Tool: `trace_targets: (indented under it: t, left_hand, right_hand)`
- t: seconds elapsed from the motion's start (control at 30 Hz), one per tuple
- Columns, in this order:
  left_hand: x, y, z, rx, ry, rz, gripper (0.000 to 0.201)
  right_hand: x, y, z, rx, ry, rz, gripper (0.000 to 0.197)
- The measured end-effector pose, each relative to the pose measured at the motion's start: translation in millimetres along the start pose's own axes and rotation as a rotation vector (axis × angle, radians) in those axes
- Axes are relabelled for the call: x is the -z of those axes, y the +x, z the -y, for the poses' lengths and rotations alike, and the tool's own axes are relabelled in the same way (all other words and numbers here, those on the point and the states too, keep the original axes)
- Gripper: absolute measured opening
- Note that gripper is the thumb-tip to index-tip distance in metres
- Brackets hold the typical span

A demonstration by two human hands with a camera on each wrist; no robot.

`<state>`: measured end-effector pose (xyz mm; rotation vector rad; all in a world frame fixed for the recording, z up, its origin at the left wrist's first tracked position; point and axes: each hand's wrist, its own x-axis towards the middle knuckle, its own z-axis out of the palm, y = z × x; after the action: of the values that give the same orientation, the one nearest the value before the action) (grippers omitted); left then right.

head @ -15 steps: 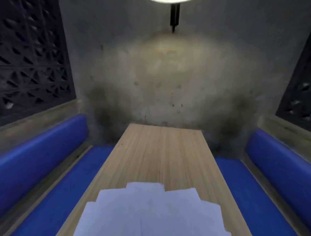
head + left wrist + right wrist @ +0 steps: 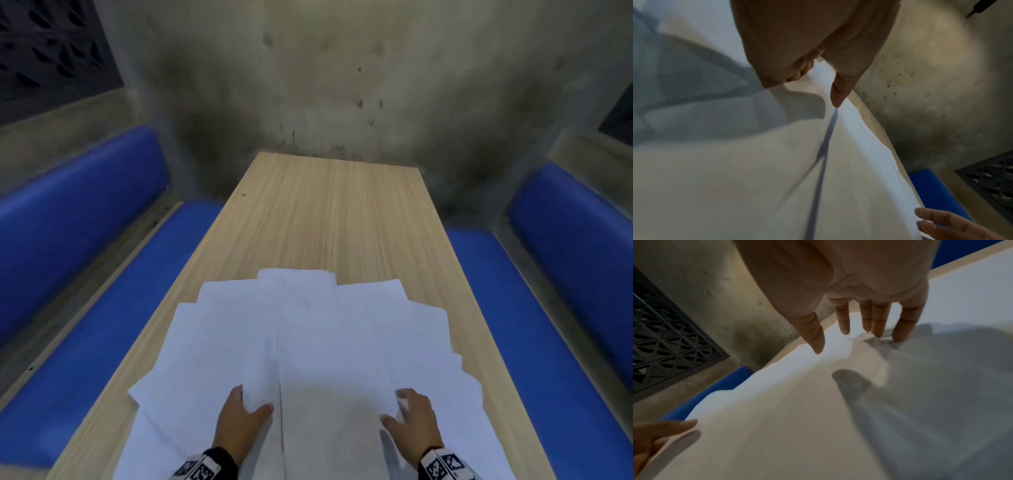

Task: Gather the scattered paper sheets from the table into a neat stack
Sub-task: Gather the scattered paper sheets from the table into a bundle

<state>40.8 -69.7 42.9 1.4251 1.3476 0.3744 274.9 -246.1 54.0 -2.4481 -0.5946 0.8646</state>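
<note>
Several white paper sheets (image 2: 308,325) lie fanned and overlapping on the near half of a light wooden table (image 2: 329,212). My left hand (image 2: 253,402) pinches the near edge of one sheet (image 2: 258,377), thumb on top and fingers under it. The left wrist view shows that hand (image 2: 816,87) with its thumb pressed on the sheets (image 2: 756,162). My right hand (image 2: 397,407) is spread over the right part of the fan. In the right wrist view its fingers (image 2: 844,321) are straight, and the tips of the right hand (image 2: 849,344) touch the sheets (image 2: 797,418).
Blue padded benches run along the left (image 2: 113,308) and right (image 2: 534,325) of the table. A stained concrete wall (image 2: 325,85) closes the far end. Bare wood lies beyond the papers. Some sheets reach the table's side edges.
Both hands have come into view and onto the papers; none showed before. The head view has dipped down, so more of the fan shows.
</note>
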Motion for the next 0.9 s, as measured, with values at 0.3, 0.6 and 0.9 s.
trace_targets:
  t: [0.3,0.6,0.9]
  left_hand:
    - [-2,-12,-17,-0.171,0.061,0.158,0.025]
    - [22,-8,-9,-0.098,-0.382,-0.025,0.013]
    - [32,-20,-7,0.101,-0.675,-0.225,0.028]
  right_hand:
    - [-8,-4,2,-0.018,0.259,-0.014,0.076]
    - [-7,0,-19,-0.012,0.547,-0.107,0.005]
    - [-6,-5,-46,-0.218,0.733,-0.188,0.019]
